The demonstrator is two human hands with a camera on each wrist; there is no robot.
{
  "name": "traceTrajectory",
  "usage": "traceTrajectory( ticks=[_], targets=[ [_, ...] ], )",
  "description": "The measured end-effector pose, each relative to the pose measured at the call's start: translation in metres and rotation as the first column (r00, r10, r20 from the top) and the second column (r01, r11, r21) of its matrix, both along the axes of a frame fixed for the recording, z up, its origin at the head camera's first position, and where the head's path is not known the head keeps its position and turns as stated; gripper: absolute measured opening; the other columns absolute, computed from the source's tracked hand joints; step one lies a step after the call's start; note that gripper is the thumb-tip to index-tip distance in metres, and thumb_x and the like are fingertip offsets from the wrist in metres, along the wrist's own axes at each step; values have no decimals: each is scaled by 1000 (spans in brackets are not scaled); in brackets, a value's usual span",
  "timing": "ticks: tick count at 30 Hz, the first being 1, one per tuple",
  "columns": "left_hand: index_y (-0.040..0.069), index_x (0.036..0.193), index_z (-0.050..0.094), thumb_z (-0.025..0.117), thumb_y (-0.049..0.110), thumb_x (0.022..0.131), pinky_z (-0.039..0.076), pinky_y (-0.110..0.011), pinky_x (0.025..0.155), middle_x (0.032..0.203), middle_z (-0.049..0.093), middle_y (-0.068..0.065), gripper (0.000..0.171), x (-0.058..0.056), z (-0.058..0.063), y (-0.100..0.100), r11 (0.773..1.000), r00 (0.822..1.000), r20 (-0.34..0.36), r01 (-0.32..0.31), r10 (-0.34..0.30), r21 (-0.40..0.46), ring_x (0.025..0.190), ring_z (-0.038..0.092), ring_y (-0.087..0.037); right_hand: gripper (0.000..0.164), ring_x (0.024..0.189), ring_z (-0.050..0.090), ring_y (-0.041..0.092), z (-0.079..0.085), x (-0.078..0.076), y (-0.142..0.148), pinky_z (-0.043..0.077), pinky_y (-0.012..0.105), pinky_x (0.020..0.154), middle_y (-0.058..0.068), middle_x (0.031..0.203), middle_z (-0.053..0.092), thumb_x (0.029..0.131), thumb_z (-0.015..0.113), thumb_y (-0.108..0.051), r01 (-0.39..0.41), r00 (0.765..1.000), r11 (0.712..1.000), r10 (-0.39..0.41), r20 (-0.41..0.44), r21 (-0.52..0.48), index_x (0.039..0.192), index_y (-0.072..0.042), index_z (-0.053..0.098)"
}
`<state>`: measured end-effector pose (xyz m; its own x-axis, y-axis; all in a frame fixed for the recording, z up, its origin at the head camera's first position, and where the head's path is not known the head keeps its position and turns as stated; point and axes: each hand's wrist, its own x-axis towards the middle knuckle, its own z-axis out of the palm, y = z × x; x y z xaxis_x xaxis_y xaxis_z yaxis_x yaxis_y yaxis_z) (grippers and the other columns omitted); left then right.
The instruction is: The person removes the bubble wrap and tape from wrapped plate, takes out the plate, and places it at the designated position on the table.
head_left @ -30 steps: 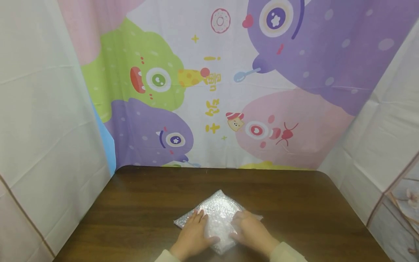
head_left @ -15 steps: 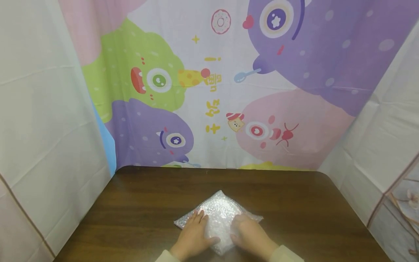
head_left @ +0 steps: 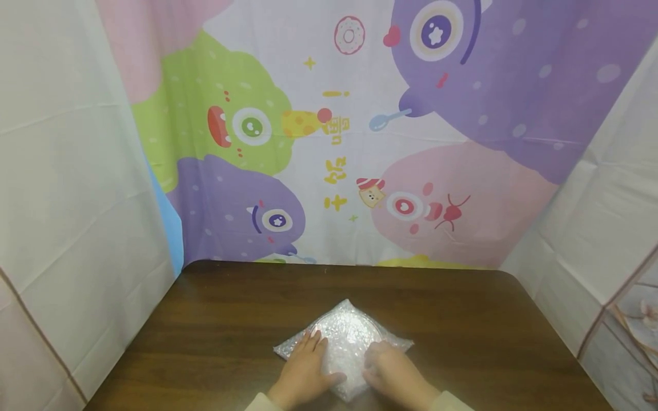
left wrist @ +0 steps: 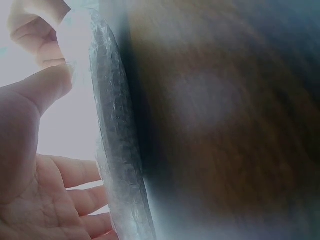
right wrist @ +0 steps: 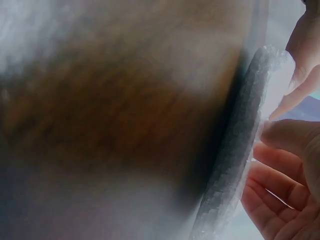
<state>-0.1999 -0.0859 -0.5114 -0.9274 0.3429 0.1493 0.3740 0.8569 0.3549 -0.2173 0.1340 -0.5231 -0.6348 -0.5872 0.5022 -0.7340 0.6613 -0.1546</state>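
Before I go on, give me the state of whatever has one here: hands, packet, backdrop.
Bubble-wrap packet: flat on the table, a round outline showing through; whether it is sealed, I can't tell.
Left hand: fingers extended, resting on the packet.
Right hand: fingers curled, touching the packet; whether it pinches the wrap is unclear.
Printed backdrop: hanging, lightly creased.

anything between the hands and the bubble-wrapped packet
No, nothing visible stands between them. In the head view, the left hand rests on the near left part of the packet, and the right hand touches its near right part. Whether the right fingertips pinch the wrap is unclear.
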Motion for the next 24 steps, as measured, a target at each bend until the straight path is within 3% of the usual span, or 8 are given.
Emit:
traceTrajectory(
  ticks=[11, 19, 24],
  targets=[
    [-6, 125, 50, 60, 60, 75, 28, -52, 107, 135, 44, -27, 84, -1, -2, 1, 1000, 1000, -19, -5, 5, -18, 128, 35, -44, 22, 56, 37, 4, -2, 3, -4, 35, 16, 49, -11, 60, 41, 62, 67, -10, 53, 992, 997, -47, -118, 55, 58, -19, 47],
    [-6, 126, 49, 60, 60, 75, 27, -52, 107, 136, 43, -27, 85, 0, 1, 1, 1000, 1000, 2, -8, 8, -18, 129, 34, -44, 23, 55, 36, 4, 1, 2, -4, 33, 15, 48, -11, 60, 40, 64, 66, -9, 67, 995, 995, -61, -79, 76, 58, -19, 46],
    [-6, 127, 48, 59, 61, 76, 27, -53, 107, 136, 42, -27, 85, 1, 2, 0, 1000, 1000, 16, -4, 4, -10, 129, 33, -44, 18, 59, 40, 2, 4, 1, 0, 38, 15, 52, -13, 64, 44, 66, 67, -11, 13, 1000, 998, -12, -24, 69, 62, -20, 51]
  ],
)
